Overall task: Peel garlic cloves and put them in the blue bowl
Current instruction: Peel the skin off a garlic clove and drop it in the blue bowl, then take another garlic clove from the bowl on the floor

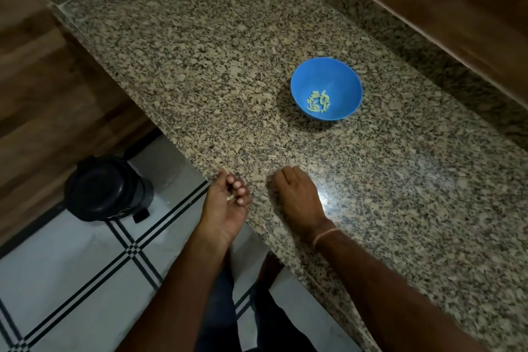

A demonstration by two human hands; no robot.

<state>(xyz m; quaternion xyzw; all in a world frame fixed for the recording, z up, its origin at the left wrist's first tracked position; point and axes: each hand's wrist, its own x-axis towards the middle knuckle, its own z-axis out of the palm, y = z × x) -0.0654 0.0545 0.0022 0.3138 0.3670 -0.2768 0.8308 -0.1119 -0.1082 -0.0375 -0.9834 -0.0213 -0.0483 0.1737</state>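
The blue bowl (343, 77) stands on the granite counter (217, 71), far beyond both hands, with several pale peeled garlic cloves (318, 100) lying at its bottom. My left hand (225, 203) is cupped palm up just off the counter's front edge, fingers curled over a small pale scrap of garlic peel (230, 198) in the palm. My right hand (297, 197) rests palm down on the counter right beside it, fingers bent down onto the stone near the edge; its fingertips are hidden and nothing shows in it.
A black lidded bin (105, 188) stands on the tiled floor (71, 280) to the left, below the counter edge. Wooden panels border the counter on the left and far right. A thread band circles my right wrist (324, 236).
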